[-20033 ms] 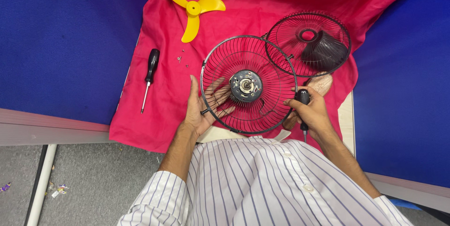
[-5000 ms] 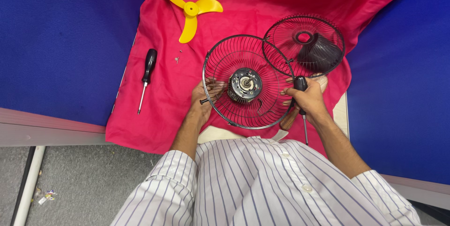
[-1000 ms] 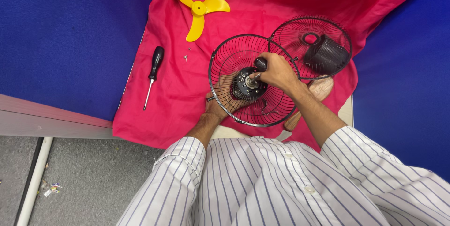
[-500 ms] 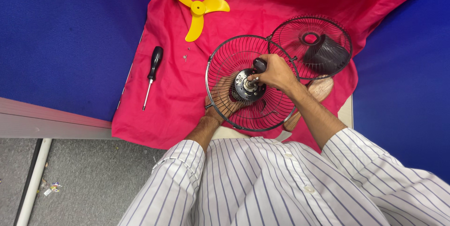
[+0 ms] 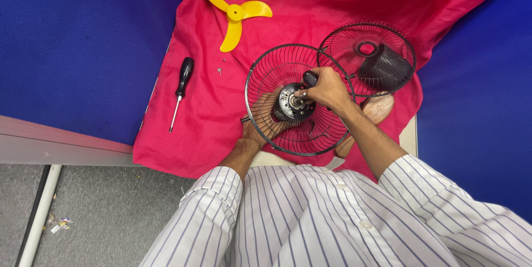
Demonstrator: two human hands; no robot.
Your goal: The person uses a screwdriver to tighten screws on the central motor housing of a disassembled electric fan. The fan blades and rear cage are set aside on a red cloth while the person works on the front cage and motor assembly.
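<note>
Here my right hand [image 5: 327,87] is closed around a black tool handle [image 5: 310,77], its tip down at the motor hub [image 5: 293,103] in the middle of the wire guard [image 5: 260,73]. My left hand [image 5: 260,126] sits behind the guard at about 7 o'clock from the hub, fingers spread against the wires from behind, steadying it; it grips nothing else that I can see. The guard lies on the red cloth [image 5: 194,134] over the table. At 1 o'clock from it, touching its rim, is the second guard [image 5: 346,42] with a dark part [image 5: 385,70] lying in it. At 11 o'clock, well apart, lies the yellow blade [image 5: 235,15]. At 9 o'clock a screwdriver [image 5: 180,90] rests near the cloth's edge, with small screws [image 5: 220,70] just beside it. A wooden piece [image 5: 377,109] shows at 4 o'clock, behind my right wrist.
</note>
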